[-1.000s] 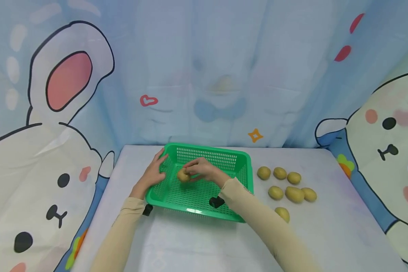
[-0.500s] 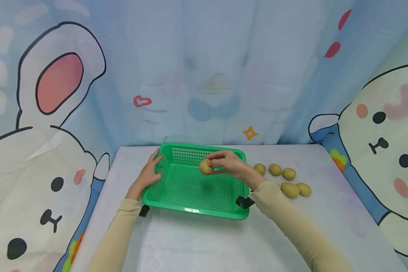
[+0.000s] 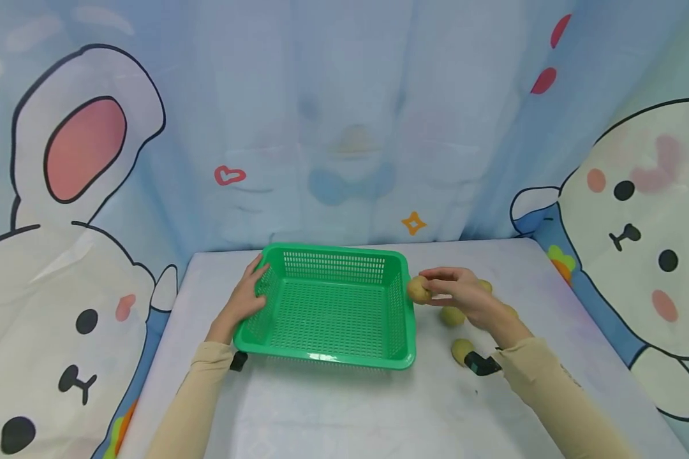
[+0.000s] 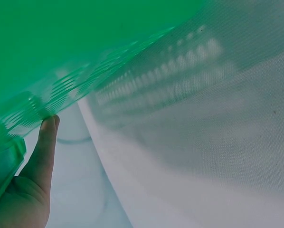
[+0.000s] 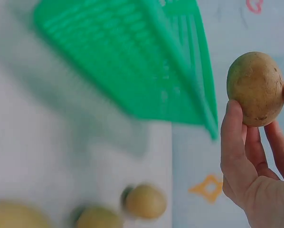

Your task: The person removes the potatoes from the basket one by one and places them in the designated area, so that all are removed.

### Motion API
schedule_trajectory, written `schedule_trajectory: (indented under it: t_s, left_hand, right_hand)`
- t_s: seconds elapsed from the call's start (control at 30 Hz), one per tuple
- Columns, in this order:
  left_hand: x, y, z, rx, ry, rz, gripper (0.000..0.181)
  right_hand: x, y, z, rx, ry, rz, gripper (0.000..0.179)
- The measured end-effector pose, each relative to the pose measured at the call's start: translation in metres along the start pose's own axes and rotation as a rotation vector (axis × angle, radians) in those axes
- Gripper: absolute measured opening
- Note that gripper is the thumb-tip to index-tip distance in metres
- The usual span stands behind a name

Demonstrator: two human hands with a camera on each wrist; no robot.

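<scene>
A green plastic basket (image 3: 333, 319) with slotted walls sits on the table, with nothing lying in it. My left hand (image 3: 242, 301) grips its left rim, thumb toward the inside; up close, the left wrist view shows fingers (image 4: 44, 147) against the slotted wall. Just past the right rim, my right hand (image 3: 464, 294) pinches a potato (image 3: 418, 290) between fingertips and thumb. The right wrist view shows that potato raised, brownish yellow with small scars on its skin. Behind and below the right hand lie more potatoes (image 3: 452, 316), partly covered by the hand and wrist.
One potato (image 3: 462, 350) lies nearest the front, beside the black wrist camera (image 3: 482, 364). The white-covered table (image 3: 333, 414) ends at a blue curtain (image 3: 350, 191) with cartoon animals, which also hangs along both sides.
My right hand has lifted the potato from inside the basket and carried it rightward past the right rim. The left hand stays on the left rim. The head view has shifted slightly.
</scene>
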State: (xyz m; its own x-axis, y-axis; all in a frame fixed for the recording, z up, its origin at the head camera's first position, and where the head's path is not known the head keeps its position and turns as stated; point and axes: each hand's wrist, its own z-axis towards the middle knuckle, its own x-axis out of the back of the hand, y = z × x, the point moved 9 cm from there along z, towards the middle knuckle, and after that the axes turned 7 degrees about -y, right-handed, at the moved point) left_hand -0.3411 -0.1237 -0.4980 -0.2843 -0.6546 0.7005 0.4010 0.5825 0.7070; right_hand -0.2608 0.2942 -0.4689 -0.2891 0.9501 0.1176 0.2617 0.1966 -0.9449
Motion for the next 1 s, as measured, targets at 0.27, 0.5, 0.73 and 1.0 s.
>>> schedule_trajectory:
  t_s: [0.27,0.5,0.73,1.0]
  left_hand:
    - [-0.001,0.000,0.000,0.019,-0.002,-0.012,0.083]
    - [-0.001,0.002,0.001,0.013,0.000,0.002,0.083]
    - [-0.001,0.003,-0.002,0.005,-0.003,0.011,0.082]
    - [-0.001,0.005,-0.004,0.008,-0.011,0.004,0.082]
  right_hand:
    - [0.050,0.046,-0.046,-0.047,0.089,0.028,0.050]
    - [0.088,0.091,-0.079,-0.077,0.175,0.068,0.048]
    - [0.109,0.133,-0.105,-0.173,0.255,0.181,0.038]
    - [0.109,0.157,-0.110,-0.192,0.261,0.152,0.036]
